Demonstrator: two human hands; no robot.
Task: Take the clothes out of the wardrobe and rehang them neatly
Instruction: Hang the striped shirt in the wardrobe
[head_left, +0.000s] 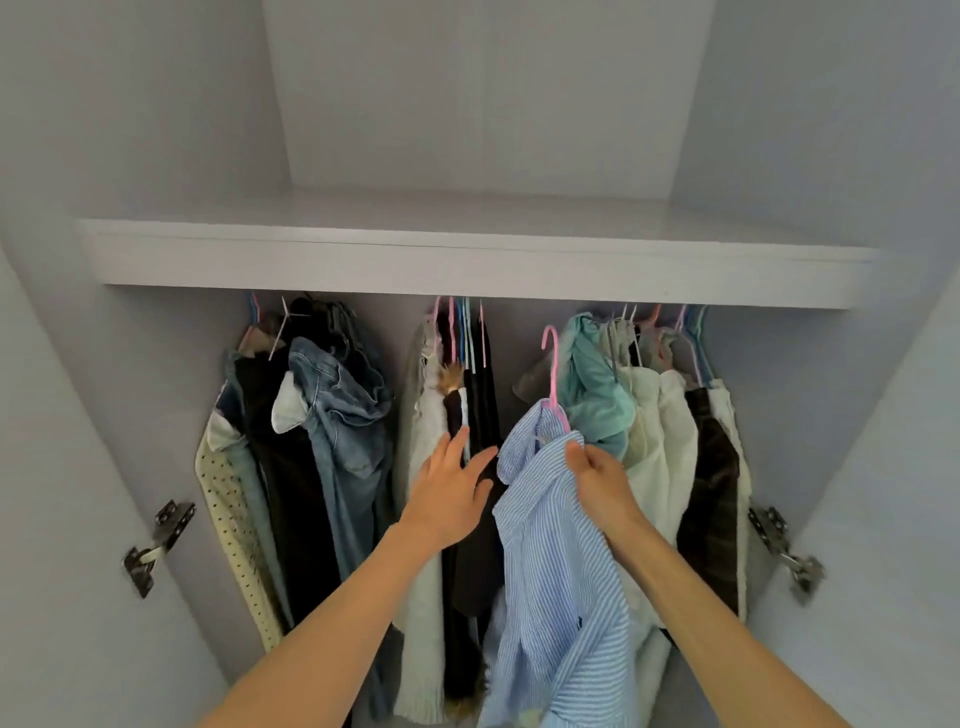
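A blue-and-white striped shirt (561, 561) on a pink hanger (555, 384) is held at lower centre of the frame, in front of the open wardrobe and below the white shelf (467, 260). It is pinched near the collar by the right hand (597, 483), whose fingers are curled and clamped on the cloth just under the hanger. The hook stands upright above that hand, clear of the hidden rail, with its open side turned left. The shirt's long axis runs downward from the fingers; the fabric hangs crumpled and twisted, one collar flap folded over.

The left hand (457, 483) lies just left of the shirt, fingers straight and spread apart, resting against a dark garment (478, 467) in the middle cluster. The gap between that cluster and the teal garment (597, 395) lies directly above and behind the hook, so the right hand is judged nearer for any rehanging there. Jeans (343, 415) hang at centre left.
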